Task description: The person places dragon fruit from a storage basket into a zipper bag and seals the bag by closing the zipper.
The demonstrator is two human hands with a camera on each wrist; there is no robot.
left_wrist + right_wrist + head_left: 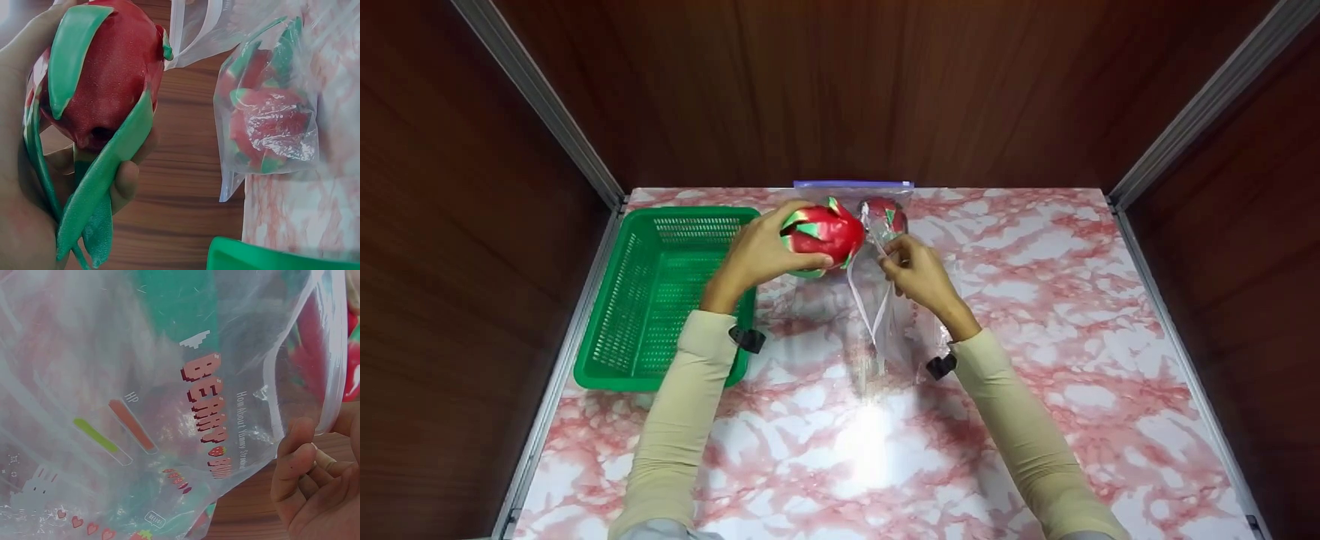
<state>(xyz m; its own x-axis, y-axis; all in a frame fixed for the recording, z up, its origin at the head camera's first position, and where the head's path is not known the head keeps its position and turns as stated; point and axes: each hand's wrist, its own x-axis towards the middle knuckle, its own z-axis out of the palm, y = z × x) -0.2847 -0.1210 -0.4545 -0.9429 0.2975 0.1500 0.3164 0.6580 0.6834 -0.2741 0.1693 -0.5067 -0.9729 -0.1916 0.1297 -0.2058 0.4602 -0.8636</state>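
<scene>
My left hand (757,251) grips a red dragon fruit (825,236) with green leaf tips. In the left wrist view, fingers wrap its leafy end. The right hand (922,279) pinches the white-edged mouth of a clear zip bag (169,405), printed with "BERRY" and small hearts. That mouth gapes, with the fruit close beside its far end. Behind it, a second clear bag (270,135) with a purple slider strip (855,184) lies near the back wall, red-and-green dragon fruit inside.
A green plastic basket (601,300) with perforated sides stands on the left, beside the left forearm. The pink-and-white marbled tabletop (1080,300) is enclosed by brown wood-grain panels (840,90) at the back and both sides, with metal rails at the corners.
</scene>
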